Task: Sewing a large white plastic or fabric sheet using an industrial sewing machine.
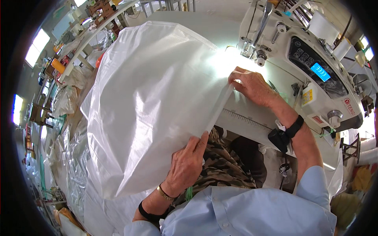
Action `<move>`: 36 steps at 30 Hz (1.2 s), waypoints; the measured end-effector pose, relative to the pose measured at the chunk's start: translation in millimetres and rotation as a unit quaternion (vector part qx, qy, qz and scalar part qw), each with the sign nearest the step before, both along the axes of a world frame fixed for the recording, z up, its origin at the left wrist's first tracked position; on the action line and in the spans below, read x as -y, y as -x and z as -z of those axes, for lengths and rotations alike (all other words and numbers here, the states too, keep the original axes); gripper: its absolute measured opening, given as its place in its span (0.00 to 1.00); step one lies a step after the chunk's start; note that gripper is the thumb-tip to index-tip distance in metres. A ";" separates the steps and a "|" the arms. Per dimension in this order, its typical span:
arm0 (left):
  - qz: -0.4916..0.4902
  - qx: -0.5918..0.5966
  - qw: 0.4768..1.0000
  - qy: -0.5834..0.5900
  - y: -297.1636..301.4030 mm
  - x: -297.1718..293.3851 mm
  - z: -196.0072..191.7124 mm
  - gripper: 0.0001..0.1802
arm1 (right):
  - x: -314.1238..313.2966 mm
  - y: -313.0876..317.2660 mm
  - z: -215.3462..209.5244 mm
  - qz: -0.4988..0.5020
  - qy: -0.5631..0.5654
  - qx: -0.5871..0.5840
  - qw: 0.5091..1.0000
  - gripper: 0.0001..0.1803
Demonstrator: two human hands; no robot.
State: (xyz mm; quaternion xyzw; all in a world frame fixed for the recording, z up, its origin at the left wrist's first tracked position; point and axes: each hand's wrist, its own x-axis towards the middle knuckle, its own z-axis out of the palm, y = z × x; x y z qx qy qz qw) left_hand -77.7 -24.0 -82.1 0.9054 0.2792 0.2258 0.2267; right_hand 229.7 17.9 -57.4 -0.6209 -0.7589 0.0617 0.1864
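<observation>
A large sheet of shiny white woven plastic fabric (pixel 157 94) spreads across the sewing table, and its right edge is folded into a narrow hem. My right hand (pixel 252 84) pinches the far end of that hem, close to the brightly lit needle area. Lower down, my left hand (pixel 187 163) grips the near end of the same edge, the thumb hidden under the fabric. Just beyond my right hand stands a white industrial sewing machine (pixel 256 23) with a lit blue display (pixel 320 72). Glare hides the needle and presser foot.
A ruler strip (pixel 244 118) runs along the table's near edge. Piles of clear and white plastic sheeting (pixel 75 157) lie at the left. Behind them, a long bench (pixel 92 39) carries another sewing machine (pixel 100 10). A white thread cone (pixel 323 27) stands behind the machine head.
</observation>
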 end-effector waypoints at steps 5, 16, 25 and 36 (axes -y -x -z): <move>-0.024 0.035 0.999 -0.025 -5.8 -0.8 5.2 0.24 | 0.7 2.5 9.9 0.044 0.000 0.008 0.999 0.12; -0.104 0.119 0.986 -0.059 -16.7 -13.9 25.2 0.11 | 3.4 -9.7 15.2 -0.054 -0.143 0.054 0.987 0.06; -0.111 0.095 0.988 -0.052 -20.8 -15.3 2.2 0.05 | -1.1 -9.3 19.0 -0.024 -0.120 0.118 0.985 0.03; -0.047 0.087 0.995 0.006 -21.2 -12.3 -8.3 0.15 | -9.3 -10.0 16.1 -0.038 -0.103 0.152 0.982 0.05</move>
